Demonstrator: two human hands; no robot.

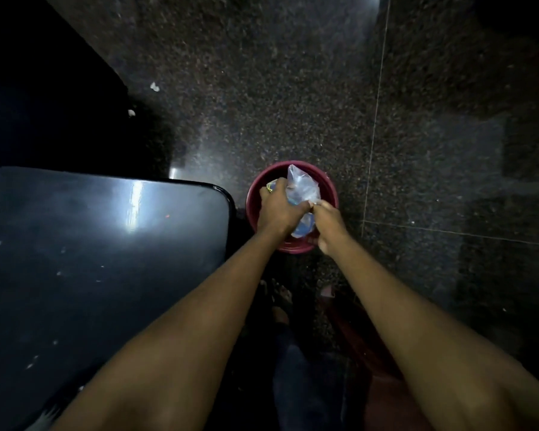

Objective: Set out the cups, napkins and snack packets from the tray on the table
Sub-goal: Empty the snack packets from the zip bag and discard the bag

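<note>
Both arms are reaching forward and down over a red tub that is sitting on the dark speckled floor, just beside the rounded corner of a dark glossy table.

The left hand is curling over the tub's contents, fingers bent downward and closing on a clear plastic bag; something pale with a yellow edge is showing under its fingertips at the tub's far left, too dim to identify. The right hand is pinching the same bag at its near right edge between thumb and fingers, with the remaining fingers folding into the palm. The two hands are meeting almost thumb to thumb over the middle of the tub.

The bag is standing partly upright inside the tub, its top rising above the far rim. Blue and white items are showing through the plastic and below the hands; whether these are cups or packets cannot be told in this light.

The table top is carrying only small pale specks and a bright reflection. Two pale scraps are lying on the floor beyond the table.
</note>
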